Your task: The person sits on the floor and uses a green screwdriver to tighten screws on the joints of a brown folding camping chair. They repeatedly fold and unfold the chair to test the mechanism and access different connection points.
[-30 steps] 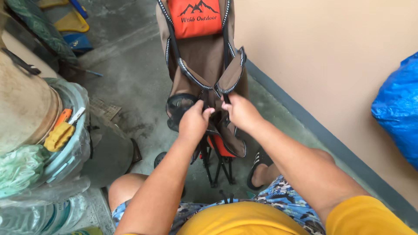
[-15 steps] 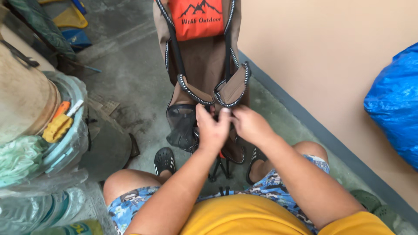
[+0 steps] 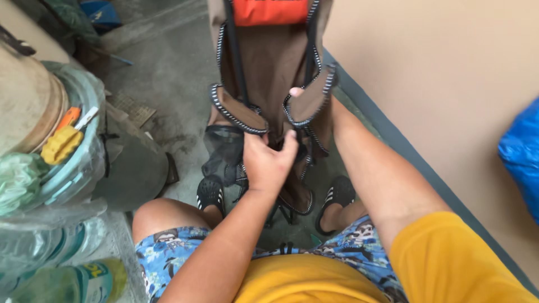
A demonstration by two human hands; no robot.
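- Folded camp chair (image 3: 269, 73), brown with orange panel, standing upright between knees, close to beige wall (image 3: 438, 84).
- Left hand (image 3: 268, 160) clenched on middle fabric fold.
- Right hand (image 3: 314, 96) mostly hidden behind armrest flap (image 3: 309, 104); only a fingertip showing, grip unclear.
- Best kept gathered tight and frame vertical; fabric likely snags otherwise.
- Yellow tool (image 3: 60, 143) on stacked basins (image 3: 90, 106), well apart.

Grey concrete floor (image 3: 168, 73) fills centre & upper left of frame. On it: folded brown camp chair (image 3: 269, 67) standing at top centre, black sandals (image 3: 211, 194) lower centre, dark round lid (image 3: 132, 174) centre-left, stacked plastic tubs (image 3: 78, 146) w/ clutter at left edge.
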